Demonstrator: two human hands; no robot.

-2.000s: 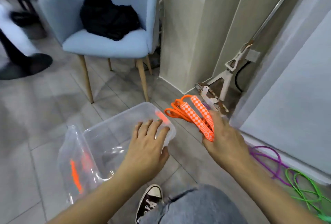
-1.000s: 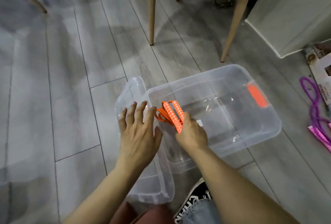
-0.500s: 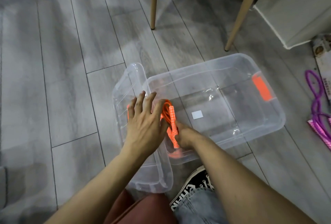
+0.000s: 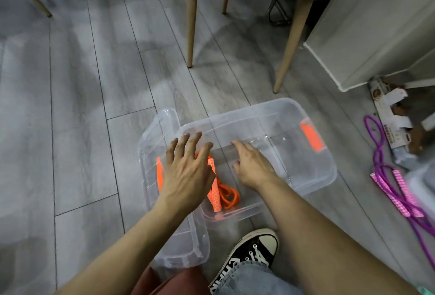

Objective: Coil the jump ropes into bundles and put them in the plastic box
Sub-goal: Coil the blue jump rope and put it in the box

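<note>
1. Purple jump rope (image 4: 386,177) lies uncoiled on the floor, right of the plastic box (image 4: 313,177), long axis running near to far; the right hand (image 4: 253,167) is nearer.
2. Orange jump rope (image 4: 223,192) sits bundled in the box's near-left corner.
3. Left hand (image 4: 188,174) hovers spread over it; both hands are relaxed, empty.

No legible text — sneaker (image 4: 254,255) sole lettering blurred; cardboard (image 4: 390,115) print unreadable

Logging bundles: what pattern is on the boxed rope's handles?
Orange-and-white checks on the orange jump rope's handles, head view.
</note>
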